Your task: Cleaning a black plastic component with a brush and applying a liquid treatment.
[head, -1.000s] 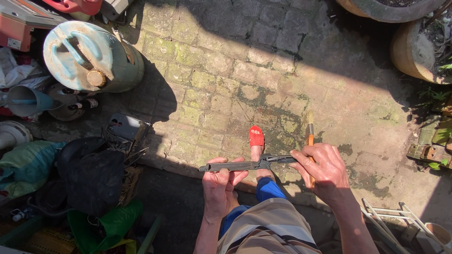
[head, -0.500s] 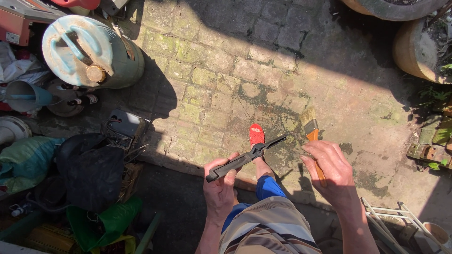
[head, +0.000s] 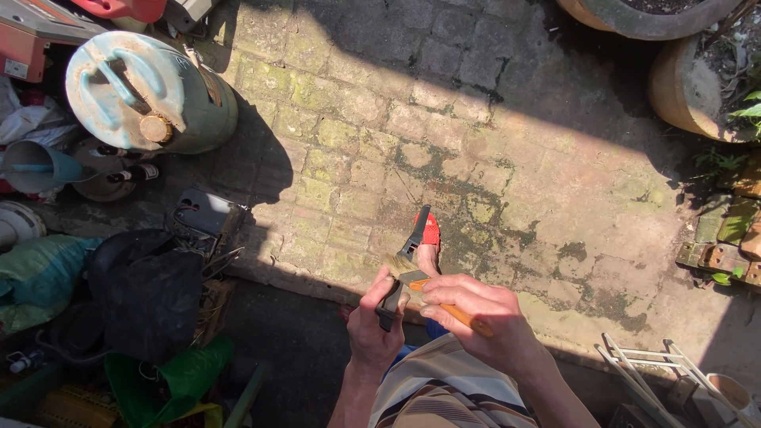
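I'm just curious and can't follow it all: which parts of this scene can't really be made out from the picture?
Head view only:
- Dark tool: its lower end is hidden inside the left hand.
- Paintbrush: most of the orange handle is covered by the right hand.
- Red sandal: partly behind the tool.
- Black bag: deep shadow hides what lies around it.
- White frame: cut off by the bottom edge.

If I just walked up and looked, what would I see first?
Probably the two hands at the bottom middle: the left hand grips a long dark metal tool, and the right hand holds an orange-handled paintbrush with its bristles against the tool. After that, the big pale blue can at the top left, next to a pile of clutter, and the sunny, mossy brick ground.
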